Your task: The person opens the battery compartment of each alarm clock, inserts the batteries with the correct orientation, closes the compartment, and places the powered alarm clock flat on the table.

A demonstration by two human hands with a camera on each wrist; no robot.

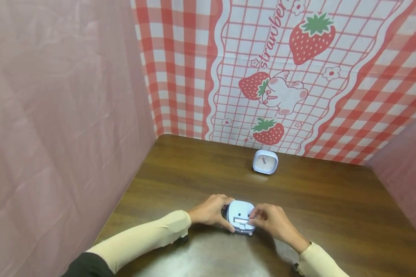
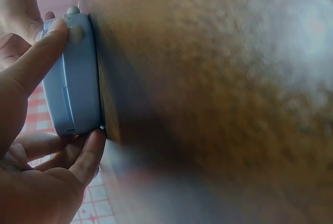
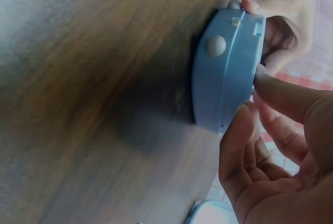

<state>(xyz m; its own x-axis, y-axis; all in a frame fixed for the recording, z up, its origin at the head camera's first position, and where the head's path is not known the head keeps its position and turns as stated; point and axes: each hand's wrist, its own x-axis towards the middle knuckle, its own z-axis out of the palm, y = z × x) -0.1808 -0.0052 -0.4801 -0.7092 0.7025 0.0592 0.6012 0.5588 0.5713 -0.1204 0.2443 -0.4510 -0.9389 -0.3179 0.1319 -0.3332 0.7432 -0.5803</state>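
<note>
A pale blue-white alarm clock (image 1: 240,209) lies on its face on the wooden table, its back turned up. A rectangular recess (image 1: 241,221) with a white strip in it shows in the back, like a battery compartment. My left hand (image 1: 211,211) grips the clock's left side, thumb at the near edge and fingers at the far edge. Bent fingers of my right hand (image 1: 272,221) meet the back beside the recess. In the right wrist view, one right fingertip (image 3: 261,72) touches the back; whether something small is pinched there, I cannot tell. Round feet (image 3: 216,46) stick out from the casing.
A second, similar clock (image 1: 265,162) stands upright farther back, its dial facing me. Behind it hangs a red-and-white checked cloth (image 1: 183,69) with strawberries. Pink cloth (image 1: 66,115) walls in the left side, and more pink cloth (image 1: 398,169) the right.
</note>
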